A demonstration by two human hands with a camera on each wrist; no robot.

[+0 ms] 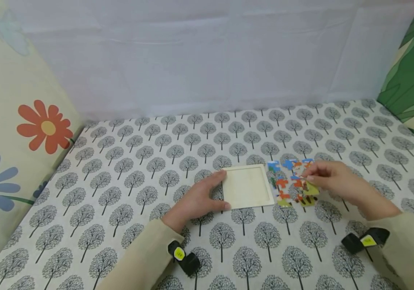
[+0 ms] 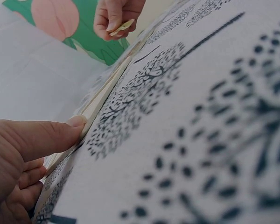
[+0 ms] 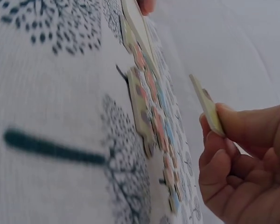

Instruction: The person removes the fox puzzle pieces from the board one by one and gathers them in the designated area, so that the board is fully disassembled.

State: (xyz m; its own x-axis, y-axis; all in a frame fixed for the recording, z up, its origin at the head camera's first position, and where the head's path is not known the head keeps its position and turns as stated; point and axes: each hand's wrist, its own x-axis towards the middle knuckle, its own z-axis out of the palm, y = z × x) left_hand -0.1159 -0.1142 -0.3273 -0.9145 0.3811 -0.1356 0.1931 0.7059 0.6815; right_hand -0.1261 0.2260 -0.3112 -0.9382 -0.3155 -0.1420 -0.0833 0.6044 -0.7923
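Observation:
A shallow wooden puzzle tray with a raised rim lies bare on the cloth. My left hand grips its left side, the thumb at the near corner and the fingers toward the far one. In the left wrist view the left thumb presses the tray's edge. Over the loose puzzle pieces to the tray's right, my right hand pinches a thin yellow-green puzzle piece between thumb and fingers. The right wrist view shows that piece nearly edge-on, raised above the others.
The table is covered by a white cloth printed with dark trees. Behind it hangs a pale sheet. Flower-painted panels stand at the left and right sides. Each sleeve carries a black wrist strap.

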